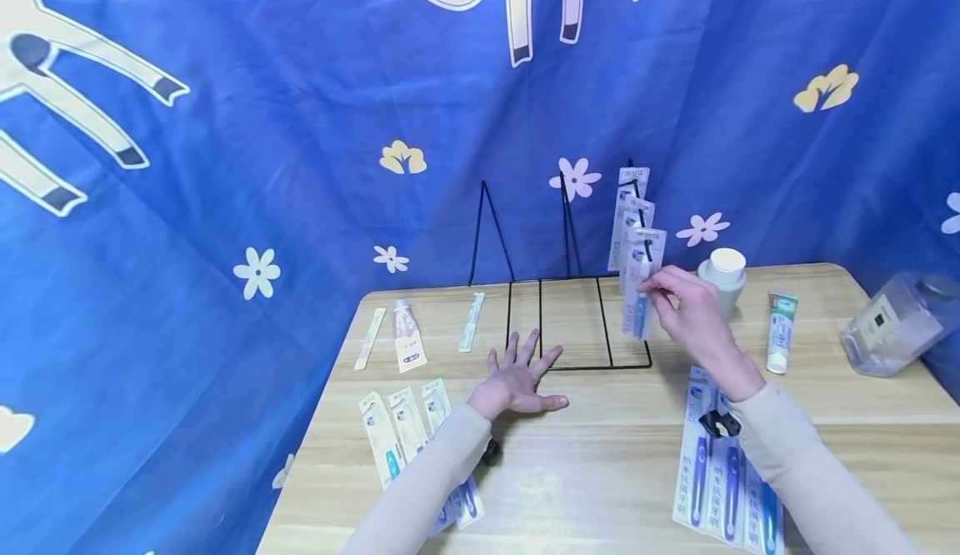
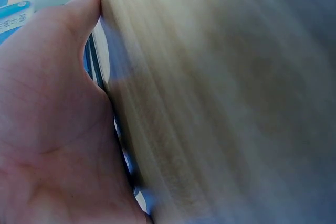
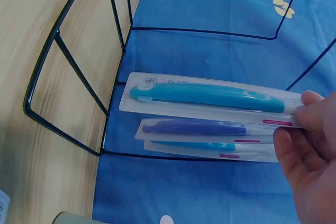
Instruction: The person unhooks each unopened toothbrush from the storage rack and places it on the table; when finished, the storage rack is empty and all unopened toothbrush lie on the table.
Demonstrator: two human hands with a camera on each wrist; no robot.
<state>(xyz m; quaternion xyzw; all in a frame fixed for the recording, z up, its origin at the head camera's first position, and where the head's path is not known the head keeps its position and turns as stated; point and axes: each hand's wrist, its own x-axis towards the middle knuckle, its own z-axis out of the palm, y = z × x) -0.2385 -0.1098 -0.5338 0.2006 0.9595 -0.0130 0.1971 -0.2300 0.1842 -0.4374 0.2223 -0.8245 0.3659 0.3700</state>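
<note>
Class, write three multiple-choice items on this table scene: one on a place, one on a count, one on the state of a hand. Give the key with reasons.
1. Where does the left hand lie?
A. Flat on the table, by the wire rack's base
B. On the clear bottle
C. On the white-lidded jar

2. How many toothbrush packs hang on the wire rack?
A. One
B. Three
C. Six

3. What is the right hand doing?
A. Resting open on the table
B. Pinching the front hanging toothbrush pack
C. Holding the toothpaste tube

Key:
1 A: in the head view its fingers are spread on the table at the rack's front edge.
2 B: the right wrist view shows three packs stacked, the front toothbrush pack teal.
3 B: its fingers close on that pack's end.
</note>
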